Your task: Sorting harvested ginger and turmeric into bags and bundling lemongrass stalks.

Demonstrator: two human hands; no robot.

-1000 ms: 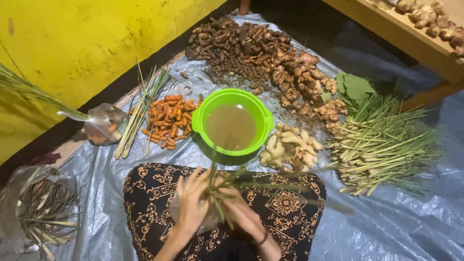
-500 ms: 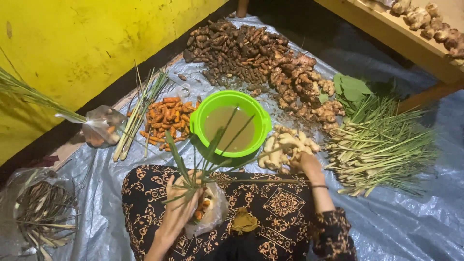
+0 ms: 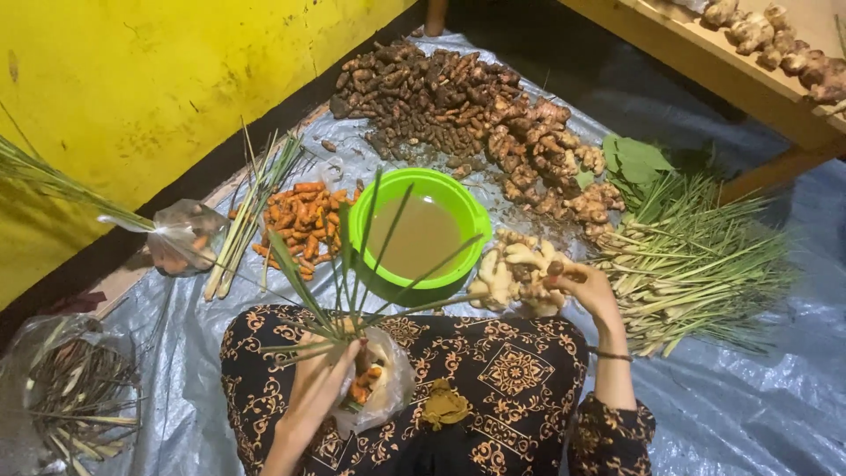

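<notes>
Her left hand (image 3: pixel 322 379) is clamped on a clear bag (image 3: pixel 374 388) and green stalks (image 3: pixel 339 300) in her lap; the right hand (image 3: pixel 582 286) closes on pale ginger (image 3: pixel 511 269) beside the green bowl (image 3: pixel 423 234). I'd grip one piece firmly and keep the bag mouth wide.

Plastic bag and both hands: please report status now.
Left hand grips clear plastic bag with green stalks. Right hand on pale ginger pile. Green bowl between them.

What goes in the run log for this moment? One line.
left hand: holds clear bag with lemongrass | right hand: on pale ginger pile
</notes>
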